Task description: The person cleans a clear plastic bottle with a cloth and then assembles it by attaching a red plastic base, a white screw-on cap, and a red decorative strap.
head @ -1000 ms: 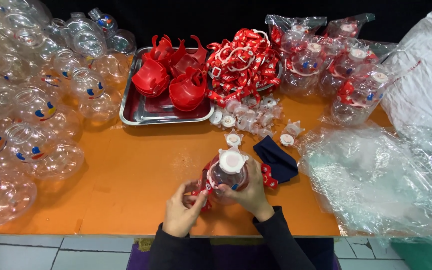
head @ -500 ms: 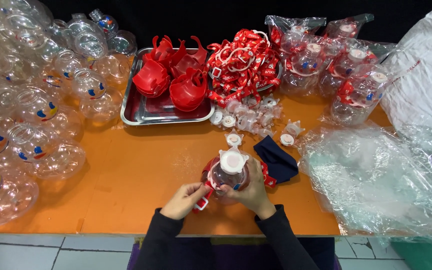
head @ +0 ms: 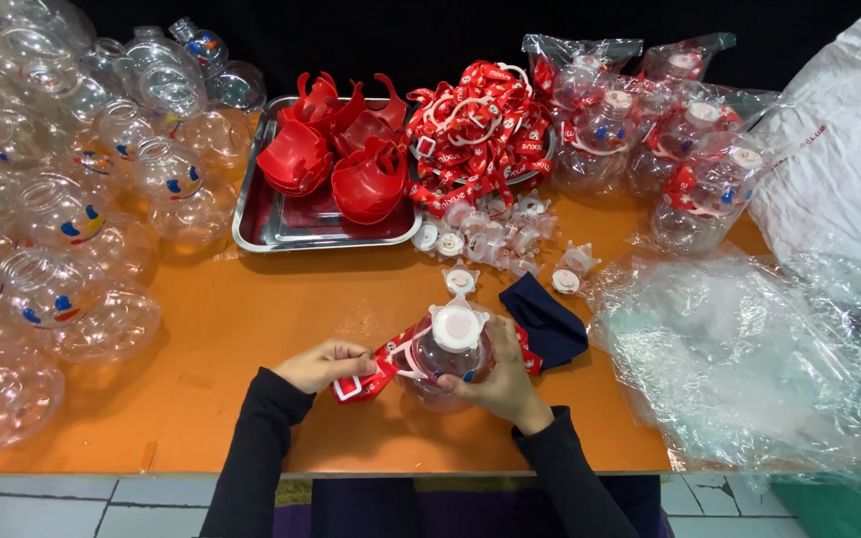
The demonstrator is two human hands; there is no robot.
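Two bare hands work at the near edge of an orange desk [head: 251, 329], seen from above. The right hand [head: 500, 379] cups a clear round plastic bottle [head: 445, 351], its fingers curled against the bottle's right side and front. The bottle stands upright near the middle of the desk's front edge, its long axis vertical, so its white cap [head: 456, 326] points straight up at the camera. The left hand [head: 323, 364] sits just left of the bottle, with thumb and fingers pressed together, pinching a red strap [head: 371, 377] with white trim that runs from the hand to the bottle's neck. A dark blue cloth [head: 548, 324] lies just right of the bottle. Farther back, a steel tray [head: 291, 224] holds red plastic cups [head: 336, 164], with a heap of red and white straps [head: 475, 134] beside it and loose white caps [head: 490, 239] in front. Many empty clear bottles [head: 62, 209] crowd the left side. Bagged bottles [head: 670, 130] stand at the back right, near crumpled clear plastic sheeting [head: 749, 349].
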